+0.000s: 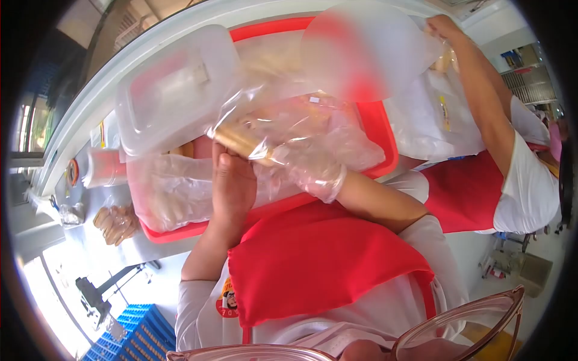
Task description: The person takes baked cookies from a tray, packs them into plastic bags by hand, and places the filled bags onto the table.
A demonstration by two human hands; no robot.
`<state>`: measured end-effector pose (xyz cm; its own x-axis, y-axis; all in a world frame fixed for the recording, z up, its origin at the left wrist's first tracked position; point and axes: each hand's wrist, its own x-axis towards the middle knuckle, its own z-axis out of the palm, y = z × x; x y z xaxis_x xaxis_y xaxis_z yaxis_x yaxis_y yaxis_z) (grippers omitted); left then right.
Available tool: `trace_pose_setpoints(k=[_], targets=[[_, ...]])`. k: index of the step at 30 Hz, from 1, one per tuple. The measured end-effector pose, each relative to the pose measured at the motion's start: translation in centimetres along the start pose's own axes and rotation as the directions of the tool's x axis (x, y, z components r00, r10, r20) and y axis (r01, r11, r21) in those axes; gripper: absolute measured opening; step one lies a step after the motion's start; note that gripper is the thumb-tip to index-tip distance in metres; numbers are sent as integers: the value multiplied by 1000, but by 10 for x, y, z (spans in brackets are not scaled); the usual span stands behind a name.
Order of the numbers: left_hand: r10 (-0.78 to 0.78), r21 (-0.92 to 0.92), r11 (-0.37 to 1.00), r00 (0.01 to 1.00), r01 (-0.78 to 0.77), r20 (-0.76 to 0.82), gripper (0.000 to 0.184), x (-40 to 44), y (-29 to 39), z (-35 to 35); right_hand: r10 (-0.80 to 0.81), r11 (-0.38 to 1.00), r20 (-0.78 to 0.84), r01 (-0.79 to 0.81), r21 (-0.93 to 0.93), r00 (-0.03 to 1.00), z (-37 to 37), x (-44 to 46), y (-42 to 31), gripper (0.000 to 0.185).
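A clear plastic bag [238,111] with tan, stick-shaped food [241,143] in it is held up over a red tray [388,135]. My left hand [233,180], bare, grips the bag from below and the left, with the thumb up against it. My right hand [310,168], in a loose clear plastic glove, closes on the right end of the same bag; its fingers are partly hidden by shiny film. Beneath both hands, more clear plastic packs [180,186] fill the tray.
A translucent plastic bin [174,90] rests over the tray's back left. A wrapped brown stack [115,224] and a white roll [107,167] lie on the metal table at left. A co-worker's hand [444,27] holds a pack at right. Blue crates [135,334] stand below left.
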<state>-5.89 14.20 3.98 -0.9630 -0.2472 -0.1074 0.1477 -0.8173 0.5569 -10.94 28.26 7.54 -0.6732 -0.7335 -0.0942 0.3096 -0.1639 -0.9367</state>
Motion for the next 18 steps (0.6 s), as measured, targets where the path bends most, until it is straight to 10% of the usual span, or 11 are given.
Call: trace_pose_setpoints(k=[4, 7, 12, 13, 15, 17, 18], targets=[[11, 83, 996, 999, -15, 40, 49, -2, 4, -25, -145, 913, 164, 196, -359, 976, 11, 8, 42, 40], [12, 100, 995, 998, -6, -58, 49, -14, 17, -43, -494, 188, 379, 522, -832, 783, 13, 15, 24, 30], [102, -147, 985, 992, -90, 75, 52, -27, 47, -111, -387, 456, 460, 599, -658, 799, -33, 15, 19, 27], [-22, -402, 908, 973, 116, 231, 51, -23, 49, -115, -369, 505, 488, 611, -609, 791, -38, 20, 18, 26], [-96, -658, 664, 913, 355, 396, 50, -17, 59, -103, -10, 768, 276, 184, -613, 961, -37, 37, 7, 19], [-70, -704, 640, 936, 308, 346, 49, -17, 63, -87, 224, 594, 327, 138, -793, 918, -47, 54, 16, 17], [-38, -678, 692, 950, 248, 310, 50, -17, 62, -87, 303, 308, 446, 356, -882, 842, -61, 61, 40, 19]])
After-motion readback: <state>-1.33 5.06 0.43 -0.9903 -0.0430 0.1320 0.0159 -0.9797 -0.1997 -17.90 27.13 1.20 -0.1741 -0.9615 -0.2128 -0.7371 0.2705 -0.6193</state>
